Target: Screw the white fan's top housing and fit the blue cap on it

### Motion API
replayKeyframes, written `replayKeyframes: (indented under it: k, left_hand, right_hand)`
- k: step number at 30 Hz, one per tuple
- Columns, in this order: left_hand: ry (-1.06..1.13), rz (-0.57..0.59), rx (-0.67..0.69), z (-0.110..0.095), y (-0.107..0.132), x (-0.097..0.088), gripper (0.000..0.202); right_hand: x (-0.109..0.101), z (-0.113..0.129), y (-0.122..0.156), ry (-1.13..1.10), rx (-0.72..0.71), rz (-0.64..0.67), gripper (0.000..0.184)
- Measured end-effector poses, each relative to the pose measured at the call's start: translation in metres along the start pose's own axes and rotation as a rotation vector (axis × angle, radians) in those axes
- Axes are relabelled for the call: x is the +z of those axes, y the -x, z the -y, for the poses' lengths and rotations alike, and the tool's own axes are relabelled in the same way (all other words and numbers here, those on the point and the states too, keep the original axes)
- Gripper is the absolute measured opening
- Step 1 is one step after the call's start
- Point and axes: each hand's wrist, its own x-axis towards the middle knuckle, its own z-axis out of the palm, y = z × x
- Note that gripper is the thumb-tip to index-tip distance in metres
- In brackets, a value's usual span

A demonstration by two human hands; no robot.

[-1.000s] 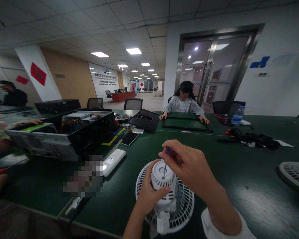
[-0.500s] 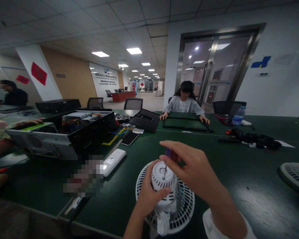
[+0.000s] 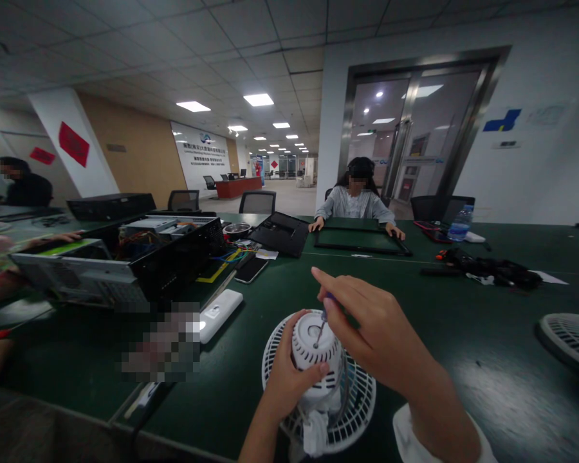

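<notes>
A small white fan lies face down on the green table, its round grille [image 3: 354,411] underneath and its white motor housing [image 3: 313,350] pointing up. My left hand [image 3: 282,376] is wrapped round the left side of the housing. My right hand [image 3: 369,328] is closed on a small screwdriver [image 3: 322,325] with a blue handle. Its thin shaft points down into the top of the housing. The forefinger lies stretched out over the handle.
An open black computer case [image 3: 139,260] stands at the left, with a white power strip [image 3: 219,312] and a phone [image 3: 251,269] beside it. A second fan grille [image 3: 572,337] lies at the right edge. A person sits across the table behind a black frame [image 3: 357,241]. Other people's arms show at far left.
My right hand has turned a little on the screwdriver and its forefinger now stretches further over the handle. The left hand and the fan have stayed where they were.
</notes>
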Motion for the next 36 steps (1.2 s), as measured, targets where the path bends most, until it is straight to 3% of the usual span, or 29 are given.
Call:
replayKeyframes:
  k: [6,9,16,19,23,30,36]
  left_hand:
    - [0.012,-0.022,0.001,0.0057,0.0000,0.0000,0.075]
    - [-0.002,-0.018,0.004,0.0057,-0.0003,-0.0001,0.076]
    - [0.003,-0.014,-0.009,0.0000,0.0003,0.0013,0.073]
    - [0.018,-0.029,-0.003,0.0000,0.0008,0.0019,0.072]
    - [0.000,-0.023,-0.008,0.0021,0.0008,0.0008,0.073]
    - [-0.011,-0.006,0.009,0.0039,0.0003,-0.0009,0.072]
    - [-0.008,0.007,0.007,0.0031,0.0001,-0.0012,0.072]
  right_hand:
    - [0.0087,-0.0033,-0.0012,0.110,-0.044,-0.113,0.023]
    - [0.0093,-0.0042,-0.0027,0.205,-0.081,-0.157,0.025]
    - [0.0039,-0.0038,-0.0008,0.083,-0.004,-0.032,0.034]
    - [0.0036,-0.0033,-0.0006,0.004,-0.023,-0.035,0.031]
    - [0.0057,-0.0023,-0.0021,0.058,-0.040,-0.073,0.020]
    - [0.0042,-0.0015,-0.0008,0.116,0.004,-0.056,0.031]
    - [0.0027,-0.0016,-0.0006,-0.030,-0.058,-0.043,0.035]
